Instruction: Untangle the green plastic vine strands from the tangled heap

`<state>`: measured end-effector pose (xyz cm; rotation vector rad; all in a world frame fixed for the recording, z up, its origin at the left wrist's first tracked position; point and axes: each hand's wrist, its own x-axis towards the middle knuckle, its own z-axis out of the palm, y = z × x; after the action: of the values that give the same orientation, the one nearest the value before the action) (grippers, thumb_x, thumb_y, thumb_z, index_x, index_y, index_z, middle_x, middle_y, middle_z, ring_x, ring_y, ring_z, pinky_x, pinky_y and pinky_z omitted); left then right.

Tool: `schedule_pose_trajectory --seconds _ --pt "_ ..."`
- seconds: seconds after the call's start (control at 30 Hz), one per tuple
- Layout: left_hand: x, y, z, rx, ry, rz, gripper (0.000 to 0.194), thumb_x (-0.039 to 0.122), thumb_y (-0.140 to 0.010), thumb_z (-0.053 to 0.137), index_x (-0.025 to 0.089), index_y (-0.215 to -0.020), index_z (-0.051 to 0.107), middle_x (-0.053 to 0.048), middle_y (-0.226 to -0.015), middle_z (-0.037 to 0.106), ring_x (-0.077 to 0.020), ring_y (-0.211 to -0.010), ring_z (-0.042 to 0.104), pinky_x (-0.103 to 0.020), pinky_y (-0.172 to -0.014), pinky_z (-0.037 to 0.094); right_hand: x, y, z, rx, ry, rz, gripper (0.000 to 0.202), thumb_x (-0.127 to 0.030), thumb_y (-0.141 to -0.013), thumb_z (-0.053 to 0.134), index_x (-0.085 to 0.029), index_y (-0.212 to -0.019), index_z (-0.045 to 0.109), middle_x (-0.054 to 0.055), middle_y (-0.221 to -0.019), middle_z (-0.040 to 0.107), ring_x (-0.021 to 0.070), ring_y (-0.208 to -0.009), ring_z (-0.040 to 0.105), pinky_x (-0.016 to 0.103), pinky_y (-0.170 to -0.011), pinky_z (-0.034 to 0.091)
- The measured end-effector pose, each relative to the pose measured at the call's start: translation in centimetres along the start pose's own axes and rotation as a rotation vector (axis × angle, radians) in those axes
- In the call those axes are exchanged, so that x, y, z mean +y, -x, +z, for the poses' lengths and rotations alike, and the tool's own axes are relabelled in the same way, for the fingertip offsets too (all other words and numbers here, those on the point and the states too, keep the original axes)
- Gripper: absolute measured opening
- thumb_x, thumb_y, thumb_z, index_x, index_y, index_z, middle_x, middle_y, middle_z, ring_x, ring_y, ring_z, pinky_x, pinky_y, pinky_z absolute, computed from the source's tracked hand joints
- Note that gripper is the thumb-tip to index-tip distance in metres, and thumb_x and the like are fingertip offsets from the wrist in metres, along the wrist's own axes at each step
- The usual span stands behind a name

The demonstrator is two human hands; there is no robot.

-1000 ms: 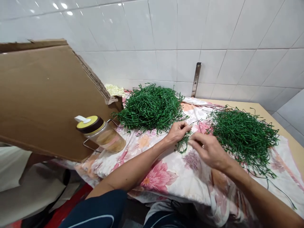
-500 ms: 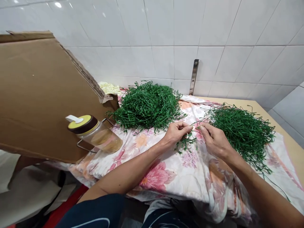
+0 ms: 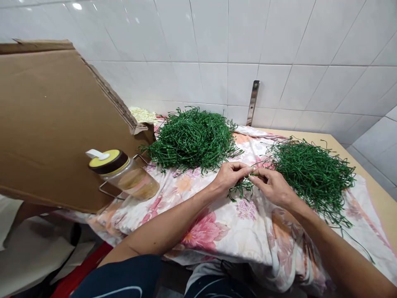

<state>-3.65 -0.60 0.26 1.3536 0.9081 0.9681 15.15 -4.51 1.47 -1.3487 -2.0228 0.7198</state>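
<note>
My left hand (image 3: 231, 176) pinches green stems, and a small bunch of them (image 3: 240, 190) hangs beneath its fingers. Right beside it, my right hand (image 3: 273, 186) pinches a thin green stem; the fingertips of both hands nearly meet. A large tangled pile of green stems (image 3: 194, 138) lies behind and to the left of my hands. Another pile of green stems (image 3: 313, 171) rests to the right, beyond my right wrist. Both piles sit on a floral cloth (image 3: 204, 231).
A jar with a yellow and brown lid (image 3: 130, 176) leans at the left beside a large cardboard sheet (image 3: 56, 124). Pale pieces (image 3: 142, 115) lie behind the cardboard. A metal strip (image 3: 253, 103) is fixed to the tiled wall. The wooden tabletop (image 3: 376, 190) shows at the right.
My right hand has moved left, closing the gap to my left hand. My left hand has barely moved. The view has shifted slightly.
</note>
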Motion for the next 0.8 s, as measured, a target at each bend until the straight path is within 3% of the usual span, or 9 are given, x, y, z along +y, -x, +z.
schedule_pose_trajectory --seconds 0.27,0.5,0.63,0.7,0.8 --pt "-1.1 -0.2 0.3 0.017 -0.004 0.008 0.043 0.053 -0.074 0.077 0.013 -0.07 0.063 0.003 -0.059 0.049 -0.0078 -0.055 0.039 -0.024 -0.053 0.029 -0.2 0.1 1.2 0.091 0.212 -0.116 0.025 -0.029 -0.099 0.043 -0.02 -0.077 0.052 0.0 -0.07 0.054 0.0149 -0.065 0.047 0.028 -0.064 0.032" --pt "-2.0 -0.5 0.6 0.061 -0.09 0.057 0.033 0.044 -0.074 0.074 0.014 -0.067 0.064 0.001 -0.061 0.054 -0.0094 -0.058 0.043 -0.024 -0.056 0.033 0.9 -0.2 1.9 0.043 0.289 -0.202 0.015 -0.017 -0.09 0.044 -0.021 -0.076 0.049 0.002 -0.071 0.056 0.0164 -0.066 0.045 0.029 -0.065 0.03" --pt "-2.7 -1.4 0.5 0.088 -0.158 0.085 0.028 0.04 -0.072 0.074 0.014 -0.066 0.064 0.0 -0.064 0.059 -0.0107 -0.061 0.047 -0.024 -0.059 0.036 -0.9 0.4 2.5 -0.009 0.242 -0.202 0.016 -0.013 -0.085 0.046 -0.021 -0.071 0.046 0.0 -0.067 0.052 0.0149 -0.062 0.041 0.029 -0.063 0.028" --pt "-2.8 -2.0 0.4 0.153 -0.19 0.08 0.031 0.041 -0.069 0.078 0.014 -0.064 0.064 0.001 -0.061 0.057 -0.0103 -0.059 0.046 -0.024 -0.057 0.034 -2.4 0.9 2.6 -0.088 0.175 -0.282 0.017 -0.013 -0.085 0.048 -0.021 -0.071 0.047 -0.001 -0.068 0.051 0.0139 -0.063 0.041 0.028 -0.062 0.029" --pt "-2.4 -2.7 0.1 0.163 -0.12 0.078 0.035 0.046 -0.068 0.08 0.014 -0.064 0.065 0.001 -0.062 0.058 -0.0098 -0.058 0.046 -0.024 -0.056 0.035 -3.7 1.4 1.7 -0.078 0.031 -0.354 0.018 -0.02 -0.096 0.049 -0.02 -0.079 0.054 0.0 -0.073 0.056 0.0133 -0.066 0.047 0.026 -0.065 0.035"
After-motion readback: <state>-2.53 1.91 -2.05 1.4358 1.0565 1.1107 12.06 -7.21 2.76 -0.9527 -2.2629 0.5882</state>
